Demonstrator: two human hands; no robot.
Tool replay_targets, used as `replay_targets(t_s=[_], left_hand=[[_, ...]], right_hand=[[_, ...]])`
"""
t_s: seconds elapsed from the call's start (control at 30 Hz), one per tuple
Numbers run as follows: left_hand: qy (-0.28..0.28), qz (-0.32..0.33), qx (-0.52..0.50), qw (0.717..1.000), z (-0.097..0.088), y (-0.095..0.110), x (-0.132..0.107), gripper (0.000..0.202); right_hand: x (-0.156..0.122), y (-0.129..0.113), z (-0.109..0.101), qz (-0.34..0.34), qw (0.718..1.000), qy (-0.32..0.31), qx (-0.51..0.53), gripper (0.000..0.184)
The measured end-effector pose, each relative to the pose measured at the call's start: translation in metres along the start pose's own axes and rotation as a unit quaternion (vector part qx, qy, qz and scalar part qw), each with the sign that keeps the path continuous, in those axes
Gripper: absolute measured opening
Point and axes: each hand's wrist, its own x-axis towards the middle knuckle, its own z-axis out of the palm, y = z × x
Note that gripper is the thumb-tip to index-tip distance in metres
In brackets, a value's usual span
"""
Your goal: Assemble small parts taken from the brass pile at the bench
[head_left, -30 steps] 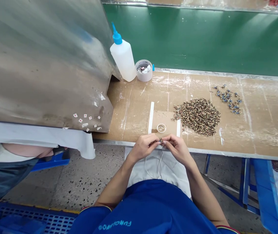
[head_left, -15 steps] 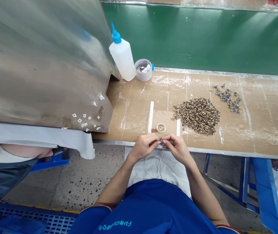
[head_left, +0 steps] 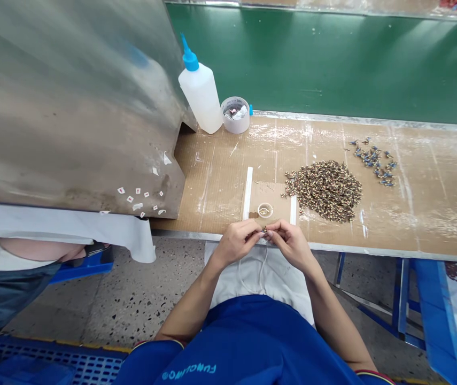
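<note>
My left hand (head_left: 238,240) and my right hand (head_left: 290,241) meet at the near edge of the bench, fingertips pinched together on one tiny brown part (head_left: 265,230). Just beyond them lies a small cardboard pad (head_left: 270,193) between two white strips, with a little clear round cap (head_left: 265,210) on it. A heap of small brown parts (head_left: 326,190) sits to the right of the pad. Further right is a smaller scatter of blue-tipped parts (head_left: 373,159).
A white squeeze bottle with a blue nozzle (head_left: 201,91) and a roll of tape (head_left: 236,115) stand at the back left. A large metal housing (head_left: 71,101) fills the left. A green conveyor belt (head_left: 332,64) runs behind the bench. Another person (head_left: 12,272) sits at the lower left.
</note>
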Motion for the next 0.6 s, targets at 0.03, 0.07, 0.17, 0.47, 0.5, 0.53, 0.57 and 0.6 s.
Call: replay_targets(t_s=[0.03, 0.07, 0.17, 0.47, 0.5, 0.53, 0.57, 0.6], left_hand=[[-0.003, -0.004, 0.001, 1.0, 0.0, -0.0001, -0.0001, 0.026], [-0.005, -0.007, 0.001, 1.0, 0.0001, -0.0001, -0.0002, 0.027], [-0.004, -0.008, 0.001, 1.0, 0.0001, 0.0001, -0.0003, 0.027], [0.007, -0.001, -0.001, 1.0, -0.0004, 0.0031, 0.0007, 0.024], [0.008, 0.0, 0.0, 1.0, -0.0003, 0.0033, 0.0007, 0.024], [0.008, 0.002, 0.001, 1.0, -0.0003, 0.0035, 0.0006, 0.024], [0.01, 0.003, 0.002, 1.0, -0.0002, 0.0035, 0.0006, 0.023], [0.011, 0.004, 0.004, 1.0, -0.0001, 0.0035, 0.0005, 0.023]], right_hand=[[0.0, -0.0002, 0.0001, -0.001, 1.0, 0.0, -0.001, 0.04], [0.0, -0.0003, 0.0002, -0.002, 1.0, 0.001, -0.002, 0.04], [-0.0003, -0.0008, 0.001, -0.006, 1.0, 0.001, -0.006, 0.04], [-0.0011, -0.0026, 0.0029, -0.018, 1.0, 0.009, -0.021, 0.04], [-0.001, -0.0025, 0.003, -0.018, 1.0, 0.01, -0.022, 0.041], [-0.0009, -0.0023, 0.0031, -0.019, 0.999, 0.011, -0.023, 0.041], [-0.0008, -0.0021, 0.0032, -0.019, 0.999, 0.012, -0.023, 0.041], [-0.0008, -0.0018, 0.0033, -0.019, 0.999, 0.012, -0.024, 0.041]])
